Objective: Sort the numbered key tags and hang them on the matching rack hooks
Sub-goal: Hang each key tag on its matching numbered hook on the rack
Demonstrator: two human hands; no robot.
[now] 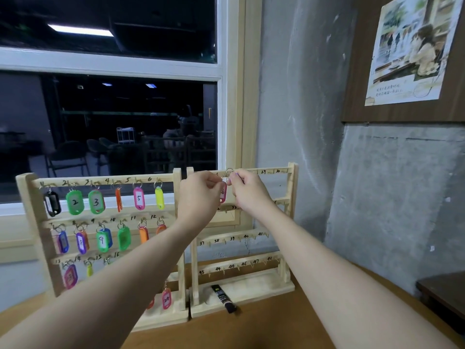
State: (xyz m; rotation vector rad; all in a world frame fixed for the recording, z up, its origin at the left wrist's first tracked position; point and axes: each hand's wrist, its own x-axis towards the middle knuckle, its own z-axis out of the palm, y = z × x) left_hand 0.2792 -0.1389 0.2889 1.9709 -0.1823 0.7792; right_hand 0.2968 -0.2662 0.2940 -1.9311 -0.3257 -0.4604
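Two wooden hook racks stand side by side on the table. The left rack [30,212] carries several coloured numbered tags, such as green tag 2 [74,202], green tag 3 [96,202] and pink tag 5 [139,198]. The right rack [292,187] has numbered hooks that are mostly bare. At its top rail, a pink key tag [223,193] hangs between my hands. My left hand [201,192] pinches the tag at its upper left. My right hand [247,190] pinches its metal ring [228,175] at the rail. The tag's number is partly hidden.
A black marker [224,298] lies on the right rack's base. A window is behind the racks, a grey wall to the right. A dark shelf edge [442,290] juts in at the right. The brown table [264,331] lies below my arms.
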